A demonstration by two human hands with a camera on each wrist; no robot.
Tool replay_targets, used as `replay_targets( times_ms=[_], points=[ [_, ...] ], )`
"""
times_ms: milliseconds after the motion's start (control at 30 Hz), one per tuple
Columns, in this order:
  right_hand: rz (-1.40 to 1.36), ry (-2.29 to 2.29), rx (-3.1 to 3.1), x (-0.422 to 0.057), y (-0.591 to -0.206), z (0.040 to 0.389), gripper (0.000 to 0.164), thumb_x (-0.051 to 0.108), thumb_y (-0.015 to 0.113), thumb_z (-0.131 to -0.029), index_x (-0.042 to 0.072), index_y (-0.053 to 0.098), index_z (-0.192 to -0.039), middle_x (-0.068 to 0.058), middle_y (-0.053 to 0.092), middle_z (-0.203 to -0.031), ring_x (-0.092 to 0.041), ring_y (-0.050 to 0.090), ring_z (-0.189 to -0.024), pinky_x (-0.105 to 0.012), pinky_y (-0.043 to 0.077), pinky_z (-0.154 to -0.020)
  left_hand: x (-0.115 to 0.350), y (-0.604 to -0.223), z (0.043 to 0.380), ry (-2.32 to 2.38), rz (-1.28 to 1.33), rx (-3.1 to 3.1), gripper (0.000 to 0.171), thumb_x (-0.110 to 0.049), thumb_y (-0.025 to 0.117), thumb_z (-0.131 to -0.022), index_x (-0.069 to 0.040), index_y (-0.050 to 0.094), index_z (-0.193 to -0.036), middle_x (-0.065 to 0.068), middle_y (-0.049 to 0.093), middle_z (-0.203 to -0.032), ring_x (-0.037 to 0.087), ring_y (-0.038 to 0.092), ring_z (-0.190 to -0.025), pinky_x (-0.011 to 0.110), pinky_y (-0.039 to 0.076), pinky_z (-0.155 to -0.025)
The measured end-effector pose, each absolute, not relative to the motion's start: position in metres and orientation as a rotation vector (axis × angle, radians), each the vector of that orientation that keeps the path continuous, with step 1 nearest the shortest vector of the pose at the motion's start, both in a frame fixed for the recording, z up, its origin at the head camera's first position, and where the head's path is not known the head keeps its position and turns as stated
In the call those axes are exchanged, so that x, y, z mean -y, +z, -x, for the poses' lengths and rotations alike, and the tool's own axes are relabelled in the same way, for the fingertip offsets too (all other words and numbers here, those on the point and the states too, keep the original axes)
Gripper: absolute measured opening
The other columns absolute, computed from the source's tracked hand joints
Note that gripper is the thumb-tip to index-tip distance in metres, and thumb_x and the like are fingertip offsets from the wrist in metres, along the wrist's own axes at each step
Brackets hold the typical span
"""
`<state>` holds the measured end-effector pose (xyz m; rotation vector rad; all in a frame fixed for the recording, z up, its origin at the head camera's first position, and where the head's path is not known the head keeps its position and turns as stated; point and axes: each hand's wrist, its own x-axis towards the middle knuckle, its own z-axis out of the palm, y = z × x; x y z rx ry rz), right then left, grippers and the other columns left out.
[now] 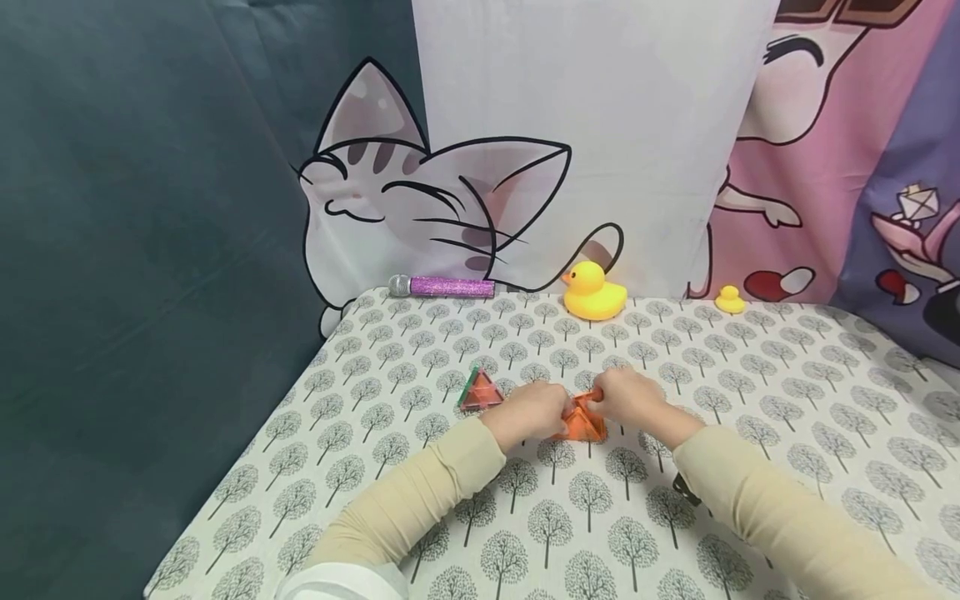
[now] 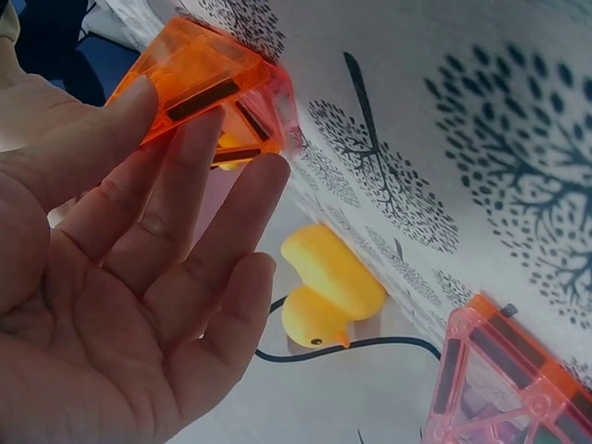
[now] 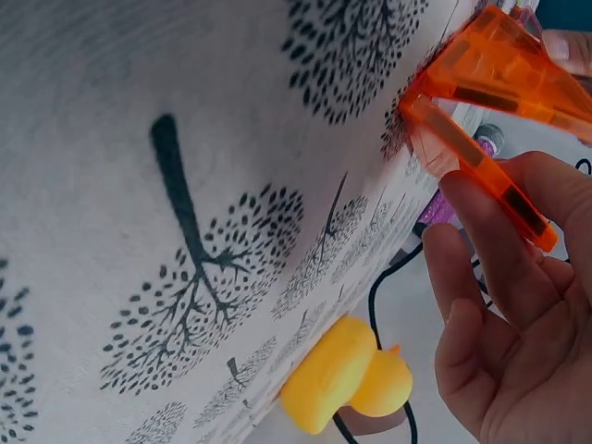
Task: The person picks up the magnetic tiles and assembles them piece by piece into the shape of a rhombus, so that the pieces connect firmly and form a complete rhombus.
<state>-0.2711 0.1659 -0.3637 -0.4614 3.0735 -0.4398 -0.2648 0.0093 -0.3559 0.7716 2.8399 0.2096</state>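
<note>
My left hand [image 1: 536, 412] and right hand [image 1: 630, 397] meet over several translucent orange magnetic tiles [image 1: 582, 427] near the middle of the table. In the left wrist view, my thumb and fingers pinch an orange tile [image 2: 205, 76] at its edge, beside a pinker tile; the other fingers are spread loosely. In the right wrist view, my thumb and index finger pinch a tile [image 3: 483, 171] that leans away at an angle from the neighbouring orange tiles. To the left of my left hand stands a pyramid of pink, orange and green triangular tiles [image 1: 480, 392].
A big yellow duck [image 1: 596, 296] and a purple glitter microphone [image 1: 452, 287] lie along the back edge of the tree-patterned table [image 1: 420, 533]. A small yellow duck [image 1: 730, 300] sits at the back right. A dark object [image 1: 686, 490] is partly hidden beneath my right forearm.
</note>
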Motion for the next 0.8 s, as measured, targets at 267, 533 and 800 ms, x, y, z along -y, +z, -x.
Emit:
replay_targets(
  times_ms=[267,533,800],
  points=[
    [0.530,-0.498,-2.962,-0.169,-0.360,0.269,0.010,0.020,0.065,-0.072,0.012,0.060,-0.069,0.002,0.056,-0.065,-0.011,0.047,-0.053,-0.025,0.039,-0.046,-0.008,-0.357,0.268,0.247,-0.754,-2.845,0.024,-0.016,0.065,-0.073,-0.015,0.047,-0.057,-0.003,0.048,-0.057,0.012,0.044,-0.055,0.024,0.035,-0.048],
    [0.654,-0.529,-2.868,-0.177,-0.356,0.268,0.018,0.019,0.064,-0.072,0.005,0.067,-0.083,-0.003,0.064,-0.076,-0.016,0.058,-0.068,-0.030,0.047,-0.060,-0.010,-0.356,0.268,0.251,-0.730,-2.840,0.016,-0.017,0.066,-0.075,-0.017,0.056,-0.062,-0.004,0.052,-0.060,0.012,0.047,-0.058,0.026,0.038,-0.050],
    [0.665,-0.533,-2.822,-0.181,-0.353,0.266,0.025,0.019,0.063,-0.073,0.001,0.065,-0.090,-0.006,0.065,-0.078,-0.015,0.059,-0.067,-0.032,0.048,-0.062,-0.002,-0.352,0.270,0.322,-0.667,-2.823,0.018,-0.021,0.067,-0.075,-0.017,0.067,-0.093,-0.007,0.062,-0.094,0.013,0.055,-0.087,0.028,0.044,-0.071]
  ],
)
